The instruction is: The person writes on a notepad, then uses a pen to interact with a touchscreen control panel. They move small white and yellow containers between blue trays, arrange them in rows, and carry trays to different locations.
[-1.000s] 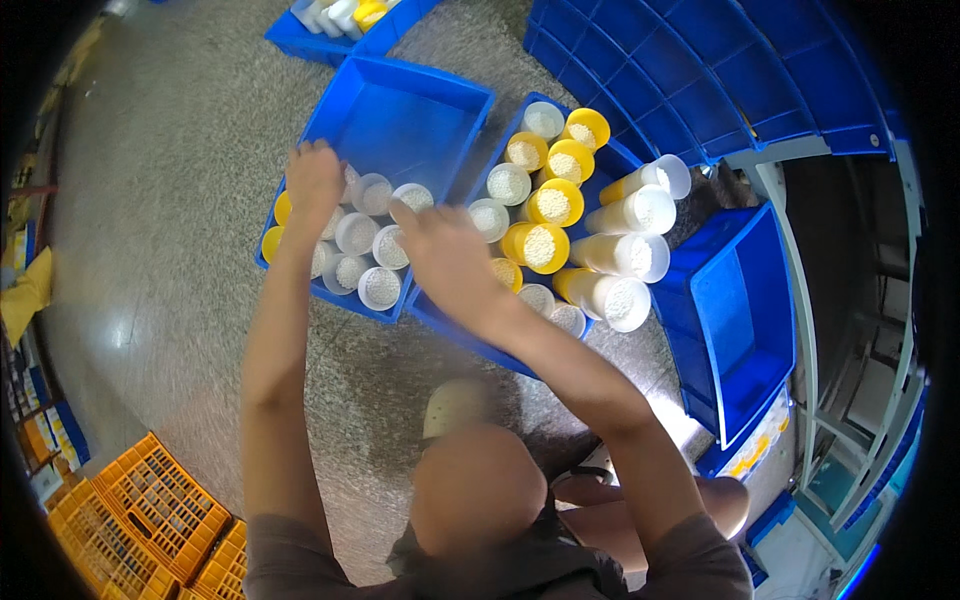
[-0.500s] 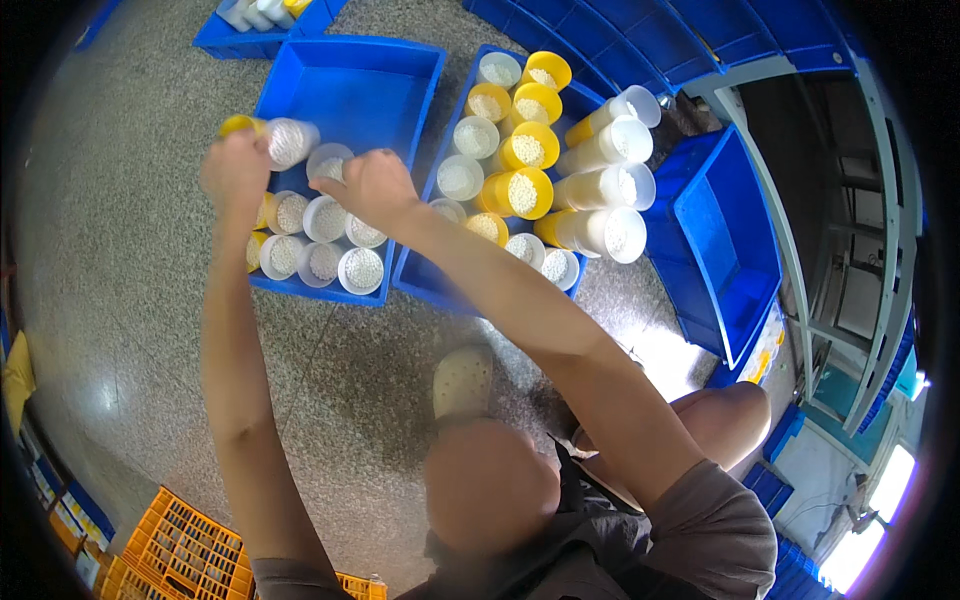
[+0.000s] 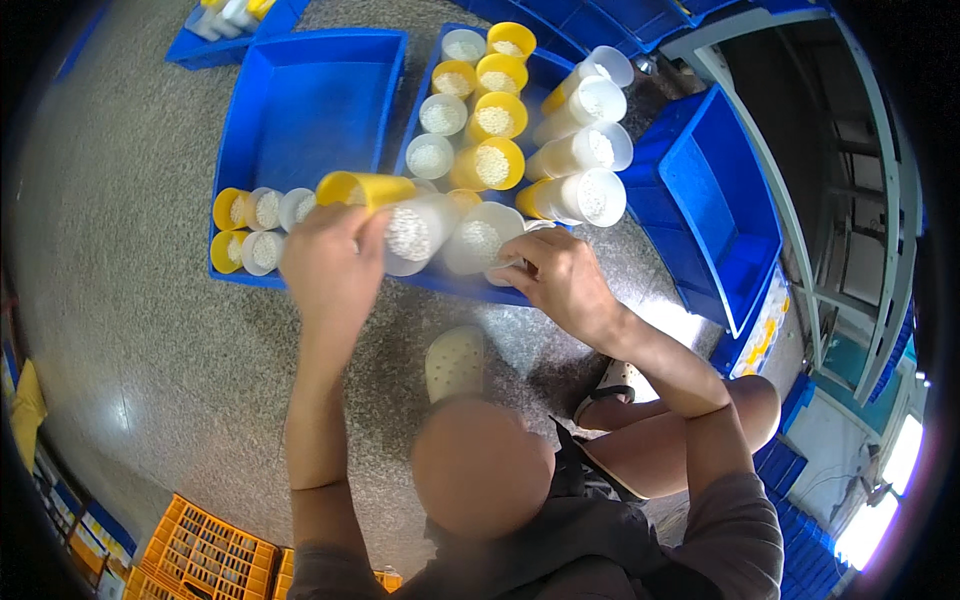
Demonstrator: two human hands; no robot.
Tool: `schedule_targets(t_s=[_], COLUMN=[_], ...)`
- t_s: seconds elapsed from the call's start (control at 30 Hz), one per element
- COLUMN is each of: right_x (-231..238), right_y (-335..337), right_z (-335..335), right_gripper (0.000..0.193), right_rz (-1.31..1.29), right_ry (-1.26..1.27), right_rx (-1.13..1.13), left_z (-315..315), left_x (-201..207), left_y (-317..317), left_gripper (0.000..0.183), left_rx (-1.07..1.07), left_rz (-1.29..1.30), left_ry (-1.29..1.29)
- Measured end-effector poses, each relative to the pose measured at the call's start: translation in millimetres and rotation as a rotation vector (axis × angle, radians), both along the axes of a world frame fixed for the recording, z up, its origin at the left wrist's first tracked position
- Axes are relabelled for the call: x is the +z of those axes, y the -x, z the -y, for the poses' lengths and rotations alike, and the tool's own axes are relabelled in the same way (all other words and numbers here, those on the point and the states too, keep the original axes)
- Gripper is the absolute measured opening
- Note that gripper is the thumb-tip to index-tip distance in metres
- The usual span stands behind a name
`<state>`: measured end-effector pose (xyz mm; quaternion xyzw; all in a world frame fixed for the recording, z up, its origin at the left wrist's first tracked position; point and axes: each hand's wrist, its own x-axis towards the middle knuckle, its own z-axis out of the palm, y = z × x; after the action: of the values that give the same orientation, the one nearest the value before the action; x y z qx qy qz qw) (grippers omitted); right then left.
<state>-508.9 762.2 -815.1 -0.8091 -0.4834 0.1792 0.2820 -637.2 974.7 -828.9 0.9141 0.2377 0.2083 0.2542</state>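
My left hand (image 3: 335,260) is closed on a yellow cup (image 3: 372,188), tilted and held above the gap between two blue trays. Next to it, a translucent white cup (image 3: 410,238) of white pellets is blurred by motion. My right hand (image 3: 560,270) pinches the rim of another white cup (image 3: 478,238), also with pellets in it. These three cups sit in a row between my hands. The left blue tray (image 3: 312,100) has yellow and white cups at its near end, partly hidden by my left hand. Rows of filled cups stand in the right blue tray (image 3: 425,85).
Several long white and yellow cups (image 3: 590,150) lean along the right tray's side. Farther right, a blue bin (image 3: 715,210) rests tilted beside a metal frame (image 3: 805,200). Orange crates (image 3: 210,550) lie at the lower left. Another blue tray (image 3: 225,45) with cups is at the far left.
Both hands have moved right and nearer, from over the left tray to the near end of the right tray. The row of three cups between them has moved along. The whole view has shifted slightly.
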Motion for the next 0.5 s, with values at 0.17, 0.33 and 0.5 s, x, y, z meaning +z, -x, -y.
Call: schedule_targets(t_s=[0.17,0.33,0.5], right_x=[-29,-39,-40], right_y=[-8,-13,-15], right_z=[30,41,40], right_gripper=[0.01,0.015,0.012], right_rz=[0.212,0.313,0.431], right_ry=[0.001,0.16,0.18], right_rx=[-0.064,-0.086,-0.04], left_z=[29,33,43], left_x=[-46,-62,-73], left_y=[-25,-31,-52], left_gripper=[0.021,0.02,0.02], left_rx=[-0.006,-0.047,-0.069], left_rz=[-0.1,-0.089,-0.189], left_ry=[0.043,-0.137,-0.273])
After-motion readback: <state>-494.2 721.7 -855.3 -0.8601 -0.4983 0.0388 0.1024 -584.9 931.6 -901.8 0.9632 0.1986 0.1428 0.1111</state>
